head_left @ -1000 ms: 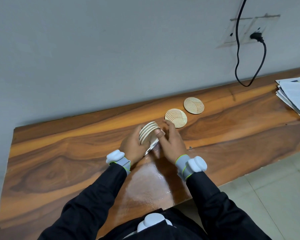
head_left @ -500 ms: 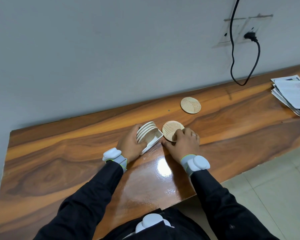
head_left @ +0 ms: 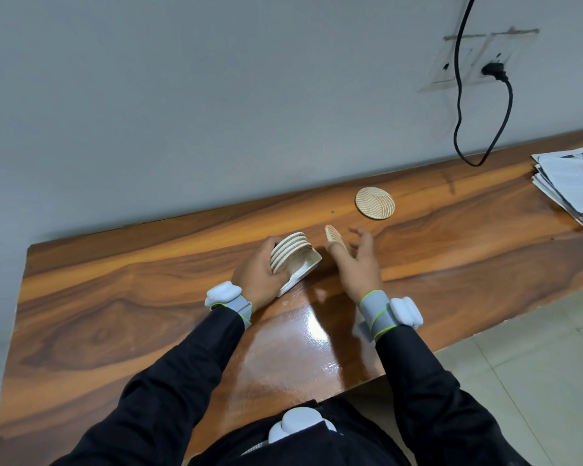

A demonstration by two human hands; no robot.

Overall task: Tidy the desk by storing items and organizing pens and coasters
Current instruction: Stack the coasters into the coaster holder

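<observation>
Polished wood grain runs across the desk point(head_left: 115, 297), grey wall behind it, and the action sits right at mid-desk. Left hand point(head_left: 260, 274) is wrapped around the white coaster holder point(head_left: 300, 274), gripping it from the wall side exactly where it was half a second ago, with four coasters in the rack point(head_left: 290, 253) standing on edge. Now the change — the coaster that lay flat under the right hand's fingers a moment back is up off the wood: the lifted coaster point(head_left: 334, 237) stands tilted on edge, pinched by the right hand point(head_left: 357, 274) between thumb and fingers, just beside the holder's open end but not touching it. The outer fingers are spread and motion-blurred, so the exact pinch is hard to read. Further right, the last loose coaster point(head_left: 375, 202) lies flat near the wall, well apart from both hands — nothing stands between it and the holder except the right hand itself. A black cable point(head_left: 458, 95) droops from the wall socket point(head_left: 493, 68) down toward the desk's back edge. At far right a stack of papers point(head_left: 569, 186) is cut off by the frame. The holder's near end is partly hidden behind the left palm.
</observation>
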